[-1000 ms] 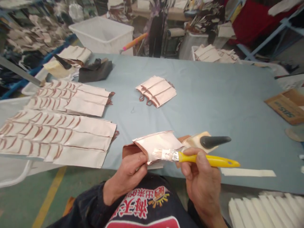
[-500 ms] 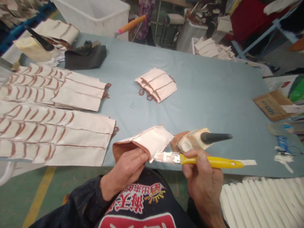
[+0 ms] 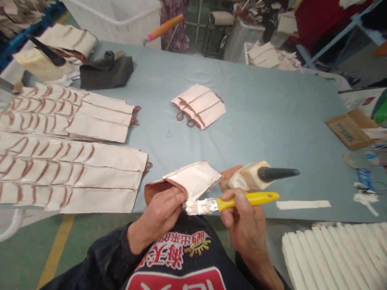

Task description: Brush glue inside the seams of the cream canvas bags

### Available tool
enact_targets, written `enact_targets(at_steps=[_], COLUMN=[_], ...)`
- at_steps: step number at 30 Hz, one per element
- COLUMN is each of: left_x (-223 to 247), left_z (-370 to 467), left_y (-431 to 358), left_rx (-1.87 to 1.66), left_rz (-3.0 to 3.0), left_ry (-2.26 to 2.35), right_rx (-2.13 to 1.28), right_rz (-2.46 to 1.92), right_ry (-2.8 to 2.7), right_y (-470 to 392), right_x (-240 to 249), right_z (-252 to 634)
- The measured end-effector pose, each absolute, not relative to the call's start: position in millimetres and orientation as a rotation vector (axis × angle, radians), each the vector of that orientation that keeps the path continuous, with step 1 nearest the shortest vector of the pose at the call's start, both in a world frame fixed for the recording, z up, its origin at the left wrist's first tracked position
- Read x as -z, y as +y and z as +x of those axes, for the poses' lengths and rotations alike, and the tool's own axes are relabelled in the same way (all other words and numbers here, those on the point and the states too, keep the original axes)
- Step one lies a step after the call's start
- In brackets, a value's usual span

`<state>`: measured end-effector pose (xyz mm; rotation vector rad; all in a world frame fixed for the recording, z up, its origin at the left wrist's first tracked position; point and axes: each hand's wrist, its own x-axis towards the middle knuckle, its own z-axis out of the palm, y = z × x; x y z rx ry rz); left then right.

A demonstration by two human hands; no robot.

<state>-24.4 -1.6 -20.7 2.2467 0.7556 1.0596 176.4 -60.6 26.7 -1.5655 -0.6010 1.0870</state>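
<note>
My left hand (image 3: 163,211) pinches the lower edge of a cream fabric piece (image 3: 195,177) with a brown lining, whose open end faces left. In my right hand (image 3: 246,219) is a yellow-handled brush (image 3: 260,198). Its bristles, coated with white paste, are at the piece's lower corner beside my left fingertips. Right of the piece stands a cream container (image 3: 249,176) with a black handle (image 3: 278,173), on a brown patch. A pale strip (image 3: 303,204) lies near the table's front edge.
Rows of overlapping cream pieces (image 3: 105,173) cover the left of the blue-grey table (image 3: 272,117). A small stack (image 3: 201,105) lies mid-table. Black cloth (image 3: 107,74) is at back left, a cardboard box (image 3: 350,129) at right, and white rolls (image 3: 335,253) at lower right.
My right hand and the brush have moved left and slightly down, with the bristles now at the piece's lower corner. The pale strip is now uncovered. My left hand still holds the piece.
</note>
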Motion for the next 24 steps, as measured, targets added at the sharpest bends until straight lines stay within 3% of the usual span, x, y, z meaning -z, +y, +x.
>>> enact_targets(at_steps=[11,24], left_x=[27,25], left_z=[-16,-3], left_y=[-6,-11], left_rx=[-1.037,-1.024], left_rz=[2.134,2.084], left_ry=[0.834,0.908], right_rx=[-1.247,-1.336], right_rz=[-1.402,-1.372], right_ry=[-0.296,-0.338], right_y=[-42,-39], right_x=[-2,3], right_z=[180,192])
